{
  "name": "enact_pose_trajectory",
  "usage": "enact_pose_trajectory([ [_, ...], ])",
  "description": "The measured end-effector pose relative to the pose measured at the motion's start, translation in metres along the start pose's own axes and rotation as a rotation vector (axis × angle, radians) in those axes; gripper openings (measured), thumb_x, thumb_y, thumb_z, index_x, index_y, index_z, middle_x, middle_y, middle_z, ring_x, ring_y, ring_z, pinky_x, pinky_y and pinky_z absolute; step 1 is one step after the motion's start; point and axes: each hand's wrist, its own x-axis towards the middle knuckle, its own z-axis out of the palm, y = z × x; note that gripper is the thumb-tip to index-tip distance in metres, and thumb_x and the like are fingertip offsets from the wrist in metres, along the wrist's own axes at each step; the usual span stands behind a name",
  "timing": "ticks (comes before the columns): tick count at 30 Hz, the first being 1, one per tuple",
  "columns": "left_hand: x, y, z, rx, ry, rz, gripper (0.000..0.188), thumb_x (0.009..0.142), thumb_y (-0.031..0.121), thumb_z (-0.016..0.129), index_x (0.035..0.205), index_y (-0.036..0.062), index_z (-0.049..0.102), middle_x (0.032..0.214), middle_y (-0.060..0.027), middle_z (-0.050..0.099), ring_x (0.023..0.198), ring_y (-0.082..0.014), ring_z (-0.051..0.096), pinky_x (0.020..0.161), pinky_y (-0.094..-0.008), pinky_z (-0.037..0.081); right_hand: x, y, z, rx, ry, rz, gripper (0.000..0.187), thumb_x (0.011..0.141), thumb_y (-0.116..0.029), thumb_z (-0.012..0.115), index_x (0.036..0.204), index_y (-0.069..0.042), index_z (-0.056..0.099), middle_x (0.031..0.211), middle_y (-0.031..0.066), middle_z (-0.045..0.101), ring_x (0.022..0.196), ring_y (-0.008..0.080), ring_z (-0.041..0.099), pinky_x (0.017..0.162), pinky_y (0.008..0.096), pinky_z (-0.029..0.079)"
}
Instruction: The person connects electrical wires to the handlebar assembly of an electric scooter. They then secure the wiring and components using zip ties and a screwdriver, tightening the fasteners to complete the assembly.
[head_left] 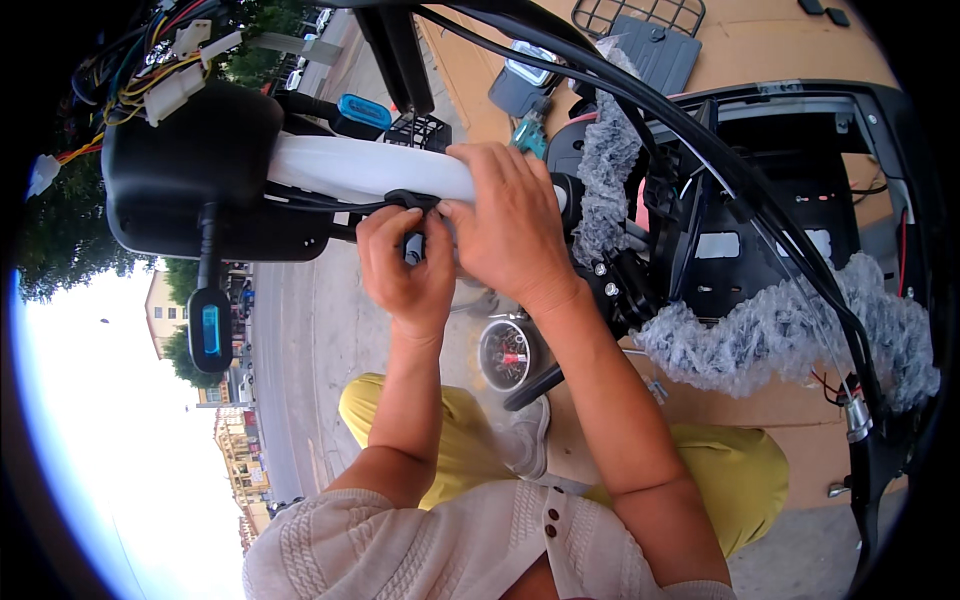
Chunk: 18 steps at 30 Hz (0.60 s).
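A thick white tube (330, 170) runs from a black housing (185, 165) toward the dark frame on the right. Thin black cables (310, 203) lie along its near side and bunch into a loop (408, 198) where my hands meet. My left hand (405, 265) is closed, its thumb and finger pinching the black cable just below the tube. Over the tube lies my right hand (515, 220), fingers wrapped across it and thumb close to the cable loop. Parts of the cable are hidden behind my fingers.
Loose wires with white connectors (175, 95) hang above the housing. Mirrors with blue film (210, 330) stick out left. By my shoe stands a tub of small hardware (505, 355). Crumpled clear wrap (760, 330) covers frame parts at right; a teal power tool (530, 130) lies on cardboard.
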Motion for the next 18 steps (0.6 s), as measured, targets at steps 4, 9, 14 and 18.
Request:
enact_pose_trajectory([
  [4, 0.004, 0.005, -0.001, 0.008, -0.021, -0.017, 0.024, 0.072, -0.014, 0.071, 0.083, 0.0009, 0.055, 0.089, -0.0102, 0.059, 0.078, -0.0211, 0.057, 0.068, -0.0291, 0.047, 0.001, -0.001, -0.002, -0.004, -0.014, -0.007, 0.041, 0.079, -0.015, 0.069, 0.115, -0.004, 0.054, 0.104, 0.0109, 0.058, 0.102, 0.0292, 0.054, 0.088, 0.0418, 0.038],
  [9, 0.003, 0.006, -0.003, -0.022, -0.031, -0.085, 0.023, 0.073, -0.014, 0.070, 0.078, 0.0010, 0.053, 0.088, -0.0098, 0.058, 0.078, -0.0205, 0.055, 0.068, -0.0289, 0.046, 0.003, 0.005, -0.004, 0.127, -0.003, -0.052, 0.042, 0.080, -0.019, 0.070, 0.116, -0.002, 0.056, 0.107, 0.0131, 0.061, 0.105, 0.0304, 0.056, 0.090, 0.0423, 0.039],
  [14, 0.001, 0.004, -0.003, -0.051, -0.018, -0.071, 0.023, 0.073, -0.014, 0.070, 0.082, 0.0005, 0.054, 0.089, -0.0096, 0.057, 0.078, -0.0199, 0.055, 0.068, -0.0283, 0.046, 0.006, 0.001, -0.005, 0.174, -0.017, 0.015, 0.042, 0.078, -0.021, 0.073, 0.113, -0.001, 0.059, 0.104, 0.0146, 0.063, 0.103, 0.0322, 0.057, 0.090, 0.0430, 0.040],
  [18, 0.000, 0.003, 0.000, -0.074, 0.006, -0.101, 0.024, 0.074, -0.015, 0.069, 0.085, 0.0000, 0.053, 0.087, -0.0087, 0.056, 0.078, -0.0199, 0.054, 0.070, -0.0281, 0.046, 0.010, 0.002, -0.003, 0.188, -0.009, 0.039, 0.040, 0.076, -0.021, 0.075, 0.108, -0.001, 0.060, 0.101, 0.0139, 0.063, 0.099, 0.0328, 0.059, 0.088, 0.0442, 0.041],
])
